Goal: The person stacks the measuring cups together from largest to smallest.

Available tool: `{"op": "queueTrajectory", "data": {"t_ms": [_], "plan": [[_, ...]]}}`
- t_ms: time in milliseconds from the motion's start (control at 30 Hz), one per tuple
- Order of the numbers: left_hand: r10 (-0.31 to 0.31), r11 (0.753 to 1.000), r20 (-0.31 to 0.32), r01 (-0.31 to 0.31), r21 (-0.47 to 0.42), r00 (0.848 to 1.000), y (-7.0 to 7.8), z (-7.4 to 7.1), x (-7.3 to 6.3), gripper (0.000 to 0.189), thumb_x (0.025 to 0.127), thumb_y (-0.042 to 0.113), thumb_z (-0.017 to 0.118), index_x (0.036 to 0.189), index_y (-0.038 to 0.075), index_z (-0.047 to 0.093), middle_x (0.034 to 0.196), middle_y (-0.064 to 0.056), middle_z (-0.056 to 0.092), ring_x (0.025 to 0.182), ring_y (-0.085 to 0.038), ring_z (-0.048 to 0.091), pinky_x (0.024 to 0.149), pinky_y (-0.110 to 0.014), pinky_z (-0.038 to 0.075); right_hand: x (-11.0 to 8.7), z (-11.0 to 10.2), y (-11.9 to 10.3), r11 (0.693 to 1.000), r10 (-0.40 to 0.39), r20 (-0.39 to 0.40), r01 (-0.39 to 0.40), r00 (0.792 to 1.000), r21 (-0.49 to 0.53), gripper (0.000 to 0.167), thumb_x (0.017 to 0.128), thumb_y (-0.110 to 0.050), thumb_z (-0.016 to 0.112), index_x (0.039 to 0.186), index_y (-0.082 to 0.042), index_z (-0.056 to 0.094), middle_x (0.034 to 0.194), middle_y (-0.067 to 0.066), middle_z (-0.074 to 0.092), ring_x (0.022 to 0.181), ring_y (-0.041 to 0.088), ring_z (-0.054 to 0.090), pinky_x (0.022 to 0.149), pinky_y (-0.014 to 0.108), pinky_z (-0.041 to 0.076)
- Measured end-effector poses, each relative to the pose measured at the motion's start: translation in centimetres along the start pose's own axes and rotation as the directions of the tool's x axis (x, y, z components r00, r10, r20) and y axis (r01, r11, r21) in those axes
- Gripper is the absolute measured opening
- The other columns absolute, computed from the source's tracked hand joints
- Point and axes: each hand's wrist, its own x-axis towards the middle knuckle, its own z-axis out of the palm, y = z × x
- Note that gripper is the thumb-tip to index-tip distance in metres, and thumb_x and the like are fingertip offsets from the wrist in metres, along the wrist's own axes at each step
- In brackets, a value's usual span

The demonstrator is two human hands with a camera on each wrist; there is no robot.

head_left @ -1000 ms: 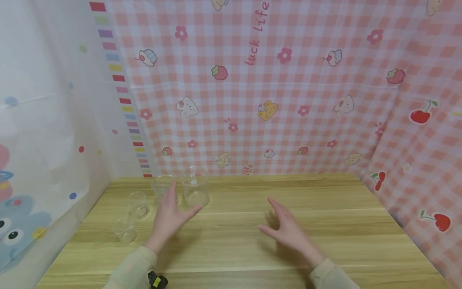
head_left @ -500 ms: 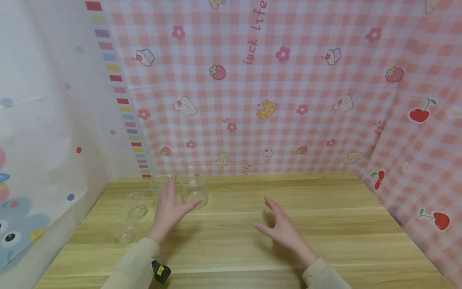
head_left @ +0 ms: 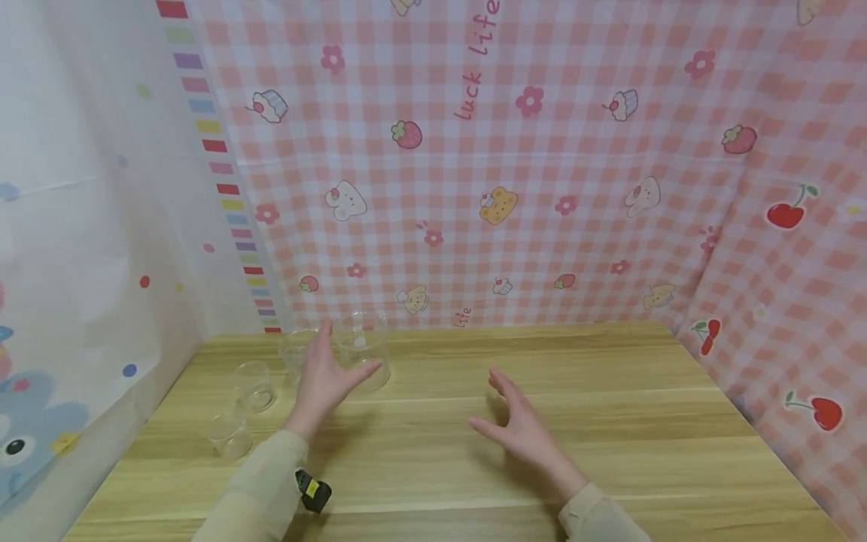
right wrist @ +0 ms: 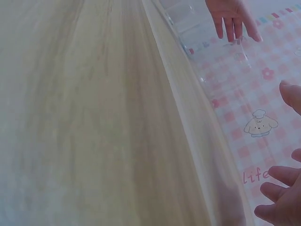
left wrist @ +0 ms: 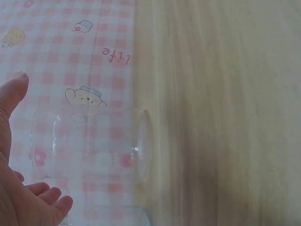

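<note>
My left hand (head_left: 327, 382) hovers with fingers spread and thumb apart beside a tall clear cup (head_left: 369, 339), the largest one, near the back of the table. In the head view its thumb overlaps the cup's lower side. From the left wrist view the same cup (left wrist: 89, 150) stands a little beyond the fingertips, with a gap between. My right hand (head_left: 524, 433) is held over the middle of the table, thumb and fingers parted and nothing between them. A second clear cup (head_left: 291, 352) is partly hidden behind the left hand.
Two smaller clear cups, one (head_left: 254, 388) farther back and one (head_left: 230, 436) nearer, stand on the left side of the wooden table (head_left: 609, 421). A pink checked cloth (head_left: 440, 188) hangs behind the table. The left wrist carries a small black device (head_left: 314, 493).
My left hand has moved slightly forward, its thumb rising across the large cup's side. My right hand has shifted left toward it. The cups stay in place, and the head view has moved slightly.
</note>
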Motion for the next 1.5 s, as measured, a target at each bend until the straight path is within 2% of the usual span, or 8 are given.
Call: {"op": "queueTrajectory", "data": {"t_ms": [233, 400, 600, 933, 1233, 1500], "plan": [[-0.031, 0.999, -0.001, 0.031, -0.017, 1.000, 0.0, 0.3, 0.9, 0.122, 0.072, 0.052, 0.085, 0.155, -0.003, 0.014, 0.155, -0.030, 0.024, 0.141, -0.047, 0.027, 0.112, -0.060, 0.027, 0.4, 0.6, -0.1, 0.998, 0.039, 0.005, -0.039, 0.999, 0.051, 0.091, 0.086, -0.030, 0.078, 0.154, -0.001, 0.026, 0.150, 0.023, 0.039, 0.138, 0.042, 0.036, 0.111, 0.062, 0.027], [-0.058, 0.997, 0.008, 0.058, -0.042, 0.998, 0.4, 0.5, 1.4, 0.122, 0.071, 0.050, 0.086, 0.155, -0.004, 0.015, 0.155, -0.029, 0.025, 0.140, -0.046, 0.028, 0.112, -0.059, 0.027, 0.7, 1.0, -0.1, 0.994, 0.063, 0.001, -0.063, 0.998, 0.087, 0.093, 0.085, -0.031, 0.079, 0.154, -0.002, 0.026, 0.149, 0.024, 0.041, 0.137, 0.042, 0.037, 0.111, 0.061, 0.026], [-0.092, 0.994, 0.006, 0.092, -0.064, 0.996, 0.6, 0.7, 2.0, 0.117, 0.072, 0.044, 0.087, 0.153, -0.005, 0.018, 0.149, -0.030, 0.034, 0.135, -0.046, 0.036, 0.109, -0.058, 0.034, 0.9, 1.5, -0.3, 0.990, 0.075, -0.001, -0.074, 0.997, 0.116, 0.093, 0.084, -0.029, 0.080, 0.154, -0.001, 0.026, 0.148, 0.025, 0.042, 0.136, 0.043, 0.039, 0.111, 0.060, 0.028], [-0.096, 0.993, -0.031, 0.094, -0.073, 0.995, 0.5, 1.2, 2.7, 0.110, 0.071, 0.040, 0.088, 0.149, -0.007, 0.026, 0.143, -0.029, 0.041, 0.129, -0.045, 0.042, 0.106, -0.057, 0.038, 1.4, 2.1, -0.6, 0.986, 0.090, 0.002, -0.090, 0.996, 0.144, 0.091, 0.085, -0.030, 0.079, 0.154, -0.004, 0.027, 0.148, 0.023, 0.042, 0.137, 0.041, 0.037, 0.111, 0.059, 0.028], [-0.093, 0.996, -0.052, 0.092, -0.016, 0.994, 0.6, 1.6, 3.1, 0.103, 0.071, 0.041, 0.088, 0.144, -0.009, 0.035, 0.135, -0.027, 0.045, 0.123, -0.043, 0.046, 0.102, -0.055, 0.041, 1.7, 2.6, -0.7, 0.985, 0.089, 0.001, -0.088, 0.996, 0.149, 0.088, 0.085, -0.028, 0.079, 0.154, -0.003, 0.028, 0.147, 0.023, 0.044, 0.136, 0.042, 0.040, 0.111, 0.059, 0.030], [-0.083, 0.996, -0.062, 0.084, 0.009, 0.995, 0.5, 2.2, 3.1, 0.101, 0.072, 0.039, 0.087, 0.144, -0.008, 0.035, 0.133, -0.025, 0.047, 0.119, -0.042, 0.049, 0.099, -0.056, 0.043, 1.9, 3.0, -1.1, 0.979, 0.082, 0.016, -0.084, 0.997, 0.183, 0.089, 0.086, -0.030, 0.078, 0.153, -0.001, 0.027, 0.147, 0.024, 0.044, 0.136, 0.043, 0.038, 0.111, 0.060, 0.028]]}}
